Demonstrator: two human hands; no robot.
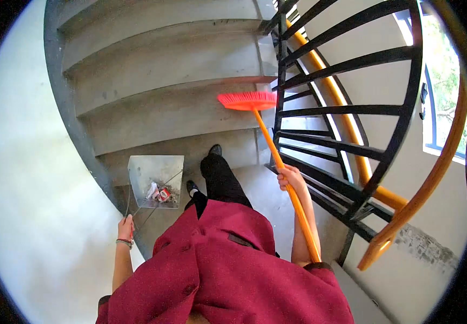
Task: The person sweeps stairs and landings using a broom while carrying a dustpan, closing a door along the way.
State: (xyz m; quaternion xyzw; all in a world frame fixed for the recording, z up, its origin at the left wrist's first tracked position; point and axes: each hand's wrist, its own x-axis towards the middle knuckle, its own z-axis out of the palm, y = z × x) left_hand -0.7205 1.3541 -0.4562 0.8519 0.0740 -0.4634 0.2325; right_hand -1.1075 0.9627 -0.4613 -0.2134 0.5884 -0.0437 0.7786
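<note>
Grip, right: right hand [290, 178] is closed around the orange handle [285, 173] of the broom, about midway along its length.
Grip, left: left hand [126, 228] is closed around the thin wire handle [136, 208] of the dustpan; a band sits on that wrist.
Broom: broom [248, 100] has a red-orange bristle head at roughly 12 o'clock from the right hand, resting against the edge of a stair tread; the shaft slants down toward 5 o'clock, past the person's forearm.
Dustpan: metal dustpan [155, 173] hangs at about 1 o'clock from the left hand, just above a step, open side up.
Litter: scraps of litter [159, 193] lie in the pan's lower part, one red, the rest pale.
Stairs: grey concrete stairs [168, 65] rise toward 12 o'clock.
Feet: dark shoes stand on the steps between dustpan and broom shaft.
Railing: black railing [352, 110] with an orange handrail runs at 3 o'clock from the broom, close beside the shaft.
Wall: pale wall [23, 178] curves at 9 o'clock.
</note>
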